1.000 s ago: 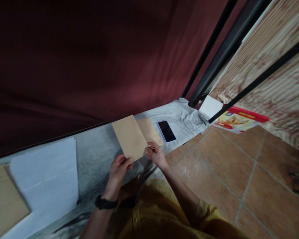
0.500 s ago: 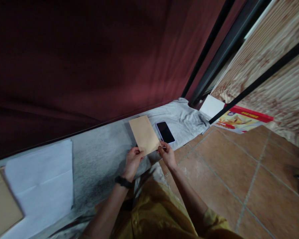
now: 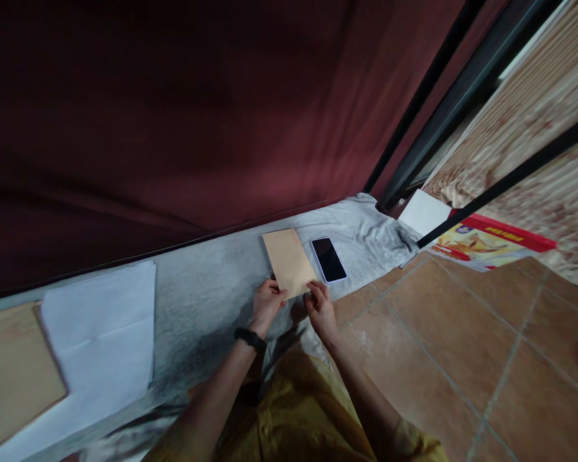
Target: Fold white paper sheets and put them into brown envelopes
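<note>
Our left hand (image 3: 267, 300) and right hand (image 3: 322, 310) hold the brown envelope (image 3: 289, 260) toward the right end of the grey cloth (image 3: 202, 276). Maroon curtain (image 3: 183, 135) lines its far edge; leftmost, brown paper (image 3: 17, 372) is cut off.

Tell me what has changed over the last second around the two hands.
The flat tan paper rectangle has moved rightward, toward the black-screened, pale-edged phone; the second tan piece, earlier partly showing beneath it, is now out of sight. The left hand and right hand went with it: the left still holds its near edge, the right is at its near right corner. The phone and white paper sheets stayed put.
</note>
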{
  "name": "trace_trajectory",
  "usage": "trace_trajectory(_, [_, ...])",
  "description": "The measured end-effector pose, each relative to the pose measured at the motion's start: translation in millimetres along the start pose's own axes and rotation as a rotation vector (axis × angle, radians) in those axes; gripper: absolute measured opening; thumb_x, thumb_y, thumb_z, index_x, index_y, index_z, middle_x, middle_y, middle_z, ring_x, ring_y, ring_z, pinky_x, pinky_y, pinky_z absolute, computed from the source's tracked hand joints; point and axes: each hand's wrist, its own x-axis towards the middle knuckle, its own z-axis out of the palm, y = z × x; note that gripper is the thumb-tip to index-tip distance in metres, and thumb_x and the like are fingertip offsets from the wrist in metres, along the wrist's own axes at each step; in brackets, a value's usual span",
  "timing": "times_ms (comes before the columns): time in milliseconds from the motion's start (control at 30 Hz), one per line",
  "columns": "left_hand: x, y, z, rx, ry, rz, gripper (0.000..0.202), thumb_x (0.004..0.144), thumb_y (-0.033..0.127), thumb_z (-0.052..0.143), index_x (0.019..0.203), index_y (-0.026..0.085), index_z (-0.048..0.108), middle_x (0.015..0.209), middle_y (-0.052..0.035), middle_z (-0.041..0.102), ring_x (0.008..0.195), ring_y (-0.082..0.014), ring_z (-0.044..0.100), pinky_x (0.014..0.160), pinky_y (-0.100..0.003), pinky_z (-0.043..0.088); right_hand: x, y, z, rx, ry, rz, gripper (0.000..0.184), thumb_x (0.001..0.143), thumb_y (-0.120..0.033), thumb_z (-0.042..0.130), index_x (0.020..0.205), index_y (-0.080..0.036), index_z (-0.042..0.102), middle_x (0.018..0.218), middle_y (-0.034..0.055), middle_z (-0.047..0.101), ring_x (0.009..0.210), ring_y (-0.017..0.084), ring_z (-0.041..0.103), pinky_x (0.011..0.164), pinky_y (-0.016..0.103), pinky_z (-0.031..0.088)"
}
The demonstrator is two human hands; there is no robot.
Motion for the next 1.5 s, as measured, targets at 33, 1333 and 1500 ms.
trace_trajectory(33, [-1, 0, 0.0, 0.031, 0.010, 0.012, 0.017, 0.074, 0.019, 0.070, 0.088, 0.019, 0.060, 0.063, 0.0036, 0.063, 0.048, -0.0118, 0.058, 0.052, -0.023, 0.042, -1, 1, 0, -0.008, -0.003, -0.005, 0.036, 0.090, -0.021, 0.051, 0.122, -0.022, 0.066, 0.130, 0.0117, 0.057, 0.124, 0.023, 0.056, 0.109, 0.043, 0.046])
trace_trajectory(1333, [-127, -119, -201.4, 1.124, 0.692, -0.044, 0.054, 0.099, 0.036, 0.042, 0.136, -0.001, 0.055, 0.143, -0.0325, 0.052, 0.132, -0.0404, 0.052, 0.105, -0.053, 0.043, -38, -55, 96, 0.025, -0.361, -0.199, 0.033, 0.091, -0.024, 0.048, 0.117, -0.025, 0.069, 0.117, 0.0103, 0.066, 0.110, 0.025, 0.065, 0.097, 0.042, 0.054])
trace_trajectory(1500, [-138, -93, -198.3, 1.172, 0.529, -0.039, 0.039, 0.096, 0.012, 0.035, 0.114, 0.009, 0.069, 0.121, -0.0219, 0.067, 0.108, -0.0297, 0.067, 0.082, -0.038, 0.054, -50, -80, 138, 0.088, -0.448, -0.167, 0.032, 0.088, -0.022, 0.050, 0.111, -0.027, 0.071, 0.110, 0.0067, 0.070, 0.100, 0.022, 0.067, 0.093, 0.038, 0.055])
